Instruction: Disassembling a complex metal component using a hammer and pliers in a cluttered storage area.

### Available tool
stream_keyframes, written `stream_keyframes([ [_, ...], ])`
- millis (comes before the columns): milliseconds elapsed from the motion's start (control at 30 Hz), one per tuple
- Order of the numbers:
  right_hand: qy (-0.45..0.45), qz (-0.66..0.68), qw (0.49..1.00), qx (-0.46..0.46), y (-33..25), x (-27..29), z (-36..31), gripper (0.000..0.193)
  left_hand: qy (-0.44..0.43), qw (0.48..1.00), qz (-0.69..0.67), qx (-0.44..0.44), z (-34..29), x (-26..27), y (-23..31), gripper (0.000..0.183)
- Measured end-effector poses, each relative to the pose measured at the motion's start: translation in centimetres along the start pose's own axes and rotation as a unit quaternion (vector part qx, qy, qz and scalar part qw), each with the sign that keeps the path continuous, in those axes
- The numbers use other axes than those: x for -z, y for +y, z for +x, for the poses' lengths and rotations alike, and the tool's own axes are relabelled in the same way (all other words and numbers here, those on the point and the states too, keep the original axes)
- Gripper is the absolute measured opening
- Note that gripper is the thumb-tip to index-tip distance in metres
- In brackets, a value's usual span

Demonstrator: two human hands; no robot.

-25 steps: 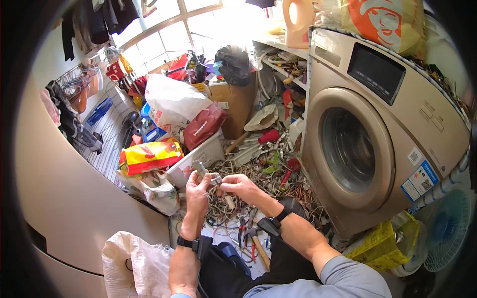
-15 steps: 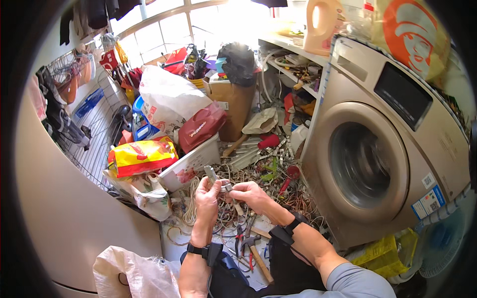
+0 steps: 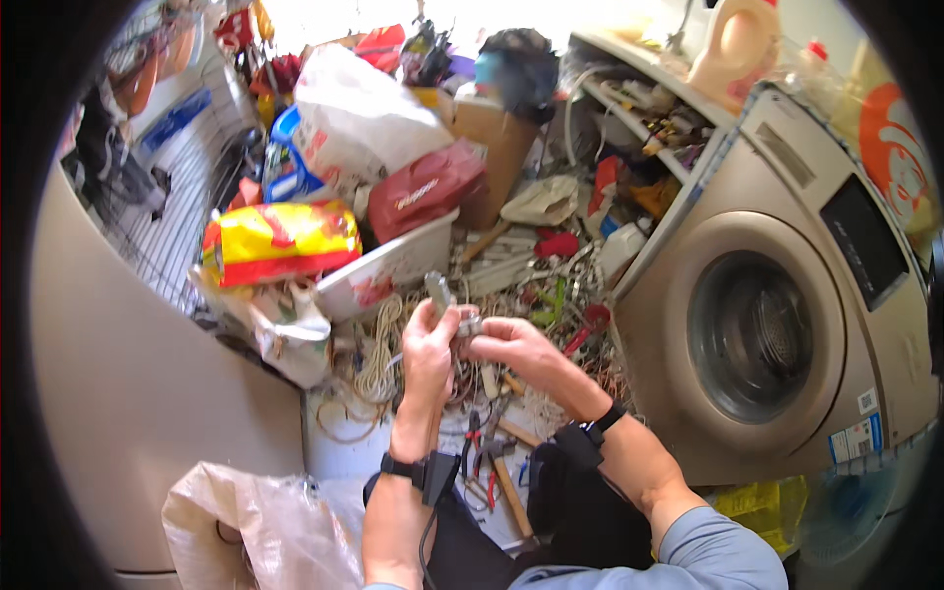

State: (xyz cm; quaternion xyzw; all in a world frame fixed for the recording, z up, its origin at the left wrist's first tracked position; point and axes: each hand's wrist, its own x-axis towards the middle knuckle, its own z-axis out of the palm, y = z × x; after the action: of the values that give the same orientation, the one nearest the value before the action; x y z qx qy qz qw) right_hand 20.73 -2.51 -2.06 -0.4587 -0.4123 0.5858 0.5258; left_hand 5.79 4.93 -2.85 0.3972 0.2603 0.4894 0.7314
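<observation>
Change: the view has swung leftward and tipped down over the last moment; the washing machine now sits farther right in it, and less of the bright far window shows.
Hands: both stay together on the work, so my reading is that the same handling continues, with nothing laid aside.
Metal piece: a small silvery metal piece is raised above the floor clutter, just right of the white tub, its flat end pointing far and slightly left.
Left grip: the left hand is closed on that piece, thumb along its near end.
Right grip: the right hand pinches at a shiny ring-like part between the two hands; whether it is joined to the metal piece I cannot tell.
Floor: near the knees, pliers and a wooden-handled hammer lie on pale ground; coiled cord lies left of the hands, and tangled wire and scraps spread farther off.
Left side: a yellow-and-red packet lies beside the tub, a maroon bag rests at the tub, and a wire rack stands beyond a beige cabinet.
Near left: an open woven sack.
Far side: a white plastic bag, a cardboard box and, to the right, a loaded shelf.
</observation>
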Motion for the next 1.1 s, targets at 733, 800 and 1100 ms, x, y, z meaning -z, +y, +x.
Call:
stream_keyframes([
  [733, 0.004, 0.121, 0.993, -0.008, 0.5, -0.8, -1.6, 0.021, -0.028, 0.997, -0.063, 0.045, -1.2, -0.3, 0.8, 0.016],
  [800, -0.009, 0.045, 0.999, -0.002, 1.3, 0.4, -1.4, 0.024, -0.022, 0.997, -0.058, 0.036, -1.4, -0.8, 0.7, 0.017],
  [1100, 0.014, 0.024, 0.999, -0.017, 1.3, 0.3, -1.9, 0.027, -0.056, 0.993, -0.084, 0.052, -1.5, -0.9, 0.9, 0.019],
])
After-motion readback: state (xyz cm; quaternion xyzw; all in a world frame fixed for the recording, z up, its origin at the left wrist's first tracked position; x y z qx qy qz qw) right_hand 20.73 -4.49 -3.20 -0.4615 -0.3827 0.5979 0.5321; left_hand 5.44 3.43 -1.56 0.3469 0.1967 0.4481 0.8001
